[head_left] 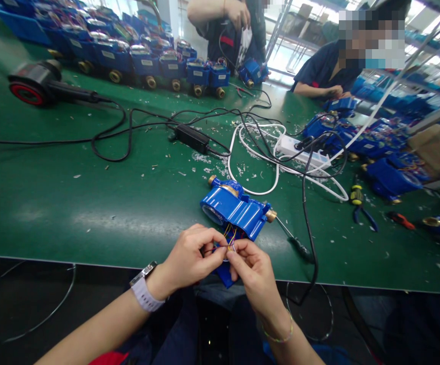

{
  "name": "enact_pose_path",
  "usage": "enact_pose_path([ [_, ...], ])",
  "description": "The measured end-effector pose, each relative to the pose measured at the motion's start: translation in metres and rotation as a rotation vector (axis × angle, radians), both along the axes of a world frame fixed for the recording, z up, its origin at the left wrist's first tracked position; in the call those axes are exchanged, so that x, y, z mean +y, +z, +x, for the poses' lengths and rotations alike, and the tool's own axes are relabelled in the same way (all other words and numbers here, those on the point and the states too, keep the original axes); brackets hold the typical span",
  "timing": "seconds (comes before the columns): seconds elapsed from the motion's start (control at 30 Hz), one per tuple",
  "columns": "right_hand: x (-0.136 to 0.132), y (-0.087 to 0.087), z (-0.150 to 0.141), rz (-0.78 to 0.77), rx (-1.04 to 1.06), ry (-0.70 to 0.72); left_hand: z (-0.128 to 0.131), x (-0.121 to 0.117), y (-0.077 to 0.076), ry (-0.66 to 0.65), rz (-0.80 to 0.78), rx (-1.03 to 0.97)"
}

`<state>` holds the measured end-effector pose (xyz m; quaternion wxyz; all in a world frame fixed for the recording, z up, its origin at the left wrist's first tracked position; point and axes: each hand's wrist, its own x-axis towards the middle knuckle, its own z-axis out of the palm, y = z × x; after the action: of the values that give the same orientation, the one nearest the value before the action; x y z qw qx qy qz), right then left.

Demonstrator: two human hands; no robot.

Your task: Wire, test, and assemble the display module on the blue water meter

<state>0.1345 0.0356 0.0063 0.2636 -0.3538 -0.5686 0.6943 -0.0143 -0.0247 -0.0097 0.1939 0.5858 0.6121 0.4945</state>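
Observation:
A blue water meter [238, 208] with brass pipe ends lies on the green table near its front edge. Thin coloured wires [229, 234] come out of its near side. My left hand [197, 253] pinches these wires between thumb and fingers. Close against it, my right hand [252, 263] also pinches wires, its fingertips almost touching the left ones. A blue flap or cover [225, 276] hangs below the wires, partly hidden by both hands. Just right of the meter lies a screwdriver [298, 246] with a dark handle.
Rows of blue meters [139, 63] stand at the back left, more at the right. A black heat gun [48, 86], a power adapter [192, 138], a white power strip [303, 151] and tangled cables cross the table. Pliers [360, 208] lie right. Two co-workers [326, 71] work opposite.

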Motion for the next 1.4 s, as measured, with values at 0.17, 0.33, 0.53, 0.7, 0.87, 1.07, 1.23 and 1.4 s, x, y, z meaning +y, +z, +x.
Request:
enact_pose_path([
  [0.17,0.000,0.003,0.003,0.003,-0.019,0.015,-0.001,0.000,-0.001,0.010,-0.015,-0.008],
  [0.33,0.002,0.002,0.004,0.003,-0.006,0.016,-0.005,0.000,0.001,0.046,-0.052,-0.061],
  [0.53,0.003,0.002,0.003,-0.027,-0.031,0.008,-0.011,0.001,0.007,0.010,-0.159,-0.268],
  [0.7,0.004,0.002,0.004,-0.037,-0.048,0.013,-0.016,0.003,0.009,0.030,-0.180,-0.384],
  [0.87,0.004,0.002,0.005,-0.025,-0.062,0.002,-0.023,0.005,0.009,-0.015,-0.187,-0.455],
  [1.07,0.003,0.003,0.006,0.020,-0.091,-0.011,-0.028,0.004,0.007,-0.095,-0.248,-0.664],
  [1.23,0.003,0.004,0.006,0.037,-0.093,-0.004,-0.025,0.005,0.005,-0.113,-0.277,-0.855],
  [1.4,0.004,0.006,0.008,0.054,-0.091,0.038,-0.021,0.010,0.006,-0.132,-0.292,-0.985],
])
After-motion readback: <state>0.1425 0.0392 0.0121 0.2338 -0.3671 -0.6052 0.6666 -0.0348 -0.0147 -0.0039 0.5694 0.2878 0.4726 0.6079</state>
